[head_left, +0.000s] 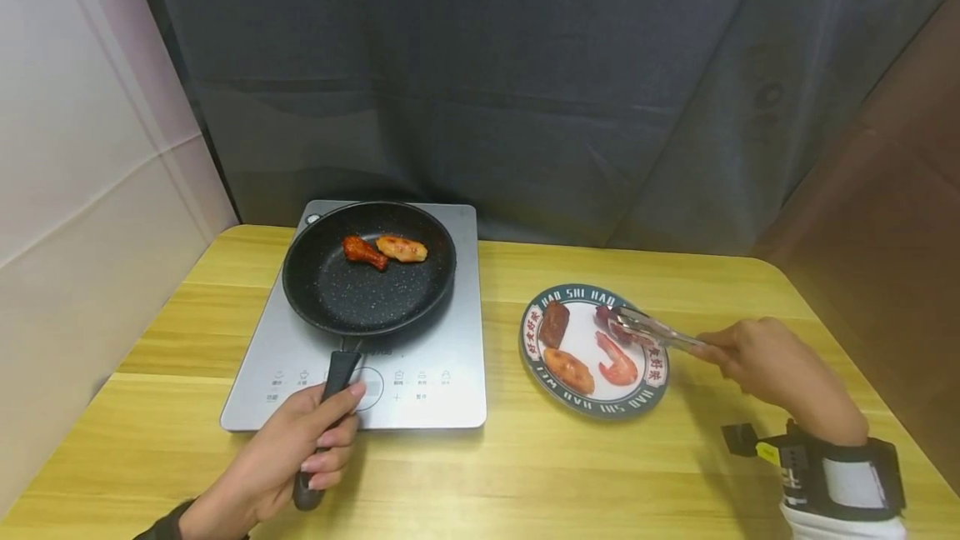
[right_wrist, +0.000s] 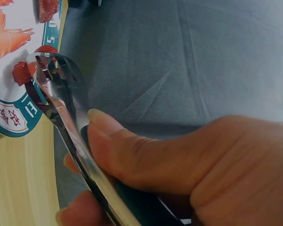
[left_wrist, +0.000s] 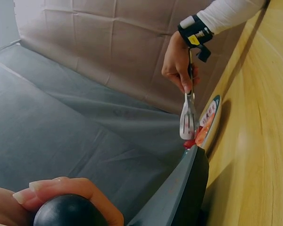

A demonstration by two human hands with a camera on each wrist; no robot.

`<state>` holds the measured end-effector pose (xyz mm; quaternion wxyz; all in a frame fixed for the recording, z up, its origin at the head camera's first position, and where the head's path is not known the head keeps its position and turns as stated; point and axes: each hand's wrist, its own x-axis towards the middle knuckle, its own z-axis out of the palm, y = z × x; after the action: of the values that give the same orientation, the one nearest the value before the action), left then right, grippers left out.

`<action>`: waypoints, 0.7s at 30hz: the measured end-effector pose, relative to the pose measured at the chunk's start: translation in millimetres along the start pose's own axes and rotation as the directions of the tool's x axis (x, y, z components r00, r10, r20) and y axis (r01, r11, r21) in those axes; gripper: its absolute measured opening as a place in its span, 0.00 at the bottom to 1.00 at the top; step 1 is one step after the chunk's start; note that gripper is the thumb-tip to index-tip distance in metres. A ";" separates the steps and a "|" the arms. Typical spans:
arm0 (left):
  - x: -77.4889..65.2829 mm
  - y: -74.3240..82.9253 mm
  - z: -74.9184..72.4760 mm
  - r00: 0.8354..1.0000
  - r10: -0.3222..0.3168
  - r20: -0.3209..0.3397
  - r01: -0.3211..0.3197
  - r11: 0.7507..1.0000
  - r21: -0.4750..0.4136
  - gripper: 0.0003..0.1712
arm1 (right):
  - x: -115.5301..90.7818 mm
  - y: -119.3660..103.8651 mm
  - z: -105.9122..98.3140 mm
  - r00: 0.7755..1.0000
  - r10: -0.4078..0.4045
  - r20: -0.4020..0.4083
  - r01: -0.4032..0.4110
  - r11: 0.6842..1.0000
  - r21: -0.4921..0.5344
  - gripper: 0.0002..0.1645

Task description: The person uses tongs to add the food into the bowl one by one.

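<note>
My left hand [head_left: 300, 436] grips the black handle [head_left: 341, 372] of a frying pan [head_left: 360, 302]. Inside the pan lie a glazed drumstick [head_left: 363, 252] and a chicken wing [head_left: 402, 249]. Over at the plate [head_left: 592, 410], my right hand [head_left: 783, 369] holds metal tongs [head_left: 662, 330], thumb pressed along one arm. The tongs' heads are around a dark red piece of meat [right_wrist: 21, 73], partly hidden by them; the right wrist view shows it at the plate's rim. A shrimp [head_left: 618, 362], another wing [head_left: 568, 371] and a brown meat piece [head_left: 554, 323] share the plate.
Under the pan sits a silver induction cooktop [head_left: 450, 398] on the wooden table [head_left: 510, 482]. A dark cloth [head_left: 525, 107] hangs behind the table, with a pale cloth [head_left: 90, 190] at left and a brownish one [head_left: 885, 173] at right.
</note>
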<state>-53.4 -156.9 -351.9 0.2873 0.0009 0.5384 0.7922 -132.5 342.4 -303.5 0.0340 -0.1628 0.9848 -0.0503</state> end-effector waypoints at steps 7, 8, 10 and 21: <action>0.3 0.1 0.2 1.000 -0.007 -0.016 0.007 1.000 0.000 0.20 | 2.1 -2.7 -0.6 1.000 -0.004 -0.022 0.004 1.000 -0.021 0.19; 0.3 0.1 0.4 1.000 -0.009 -0.017 0.009 1.000 -0.003 0.20 | 2.7 -3.7 -0.6 1.000 -0.006 -0.027 0.005 1.000 -0.025 0.18; 0.3 0.2 0.8 1.000 -0.011 -0.019 0.011 1.000 -0.007 0.20 | 4.1 -5.5 -0.2 0.999 -0.015 -0.049 0.014 0.999 -0.033 0.18; 0.1 -0.6 1.0 1.000 0.001 -0.003 -0.001 1.000 -0.023 0.20 | 9.8 -14.4 0.8 0.994 -0.049 -0.094 0.051 0.998 0.022 0.19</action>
<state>-53.0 -155.9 -352.0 0.2860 -0.0031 0.5295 0.7987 -137.2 325.5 -303.2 -0.0115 -0.1843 0.9803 -0.0704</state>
